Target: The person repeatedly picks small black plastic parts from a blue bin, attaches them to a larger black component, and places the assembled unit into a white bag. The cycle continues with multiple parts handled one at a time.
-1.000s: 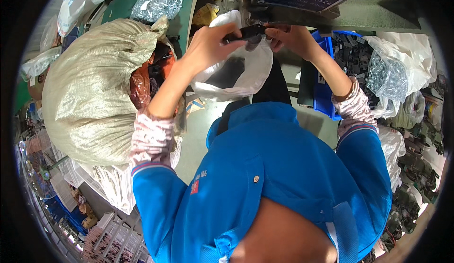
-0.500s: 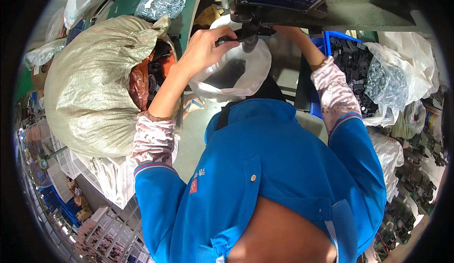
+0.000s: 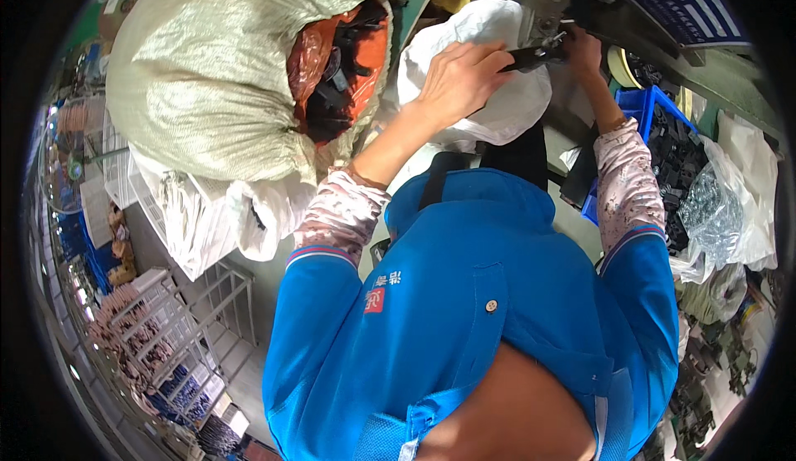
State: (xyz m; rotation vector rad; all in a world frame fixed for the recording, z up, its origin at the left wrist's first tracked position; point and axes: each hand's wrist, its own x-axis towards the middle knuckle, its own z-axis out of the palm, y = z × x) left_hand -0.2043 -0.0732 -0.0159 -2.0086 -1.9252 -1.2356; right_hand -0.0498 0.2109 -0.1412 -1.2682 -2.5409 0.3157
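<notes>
My left hand is closed round one end of a long black part, above a container lined with a white bag. Shiny metal shows at the part's other end. There my right hand has its fingers bent together at the metal; what they pinch is too small and partly hidden. Just beyond the hands is the dark metal of a machine with a blue plate.
To the left bulges a big woven sack, its mouth showing black parts and orange plastic. On the right stands a blue crate of black pieces, with a clear bag of small metal parts beside it. A white wire rack stands at lower left.
The view has shifted, bringing the sack and bin farther right. Both hands, with the black part, now lie clear of the machine head they were under; the left still grips the part.
</notes>
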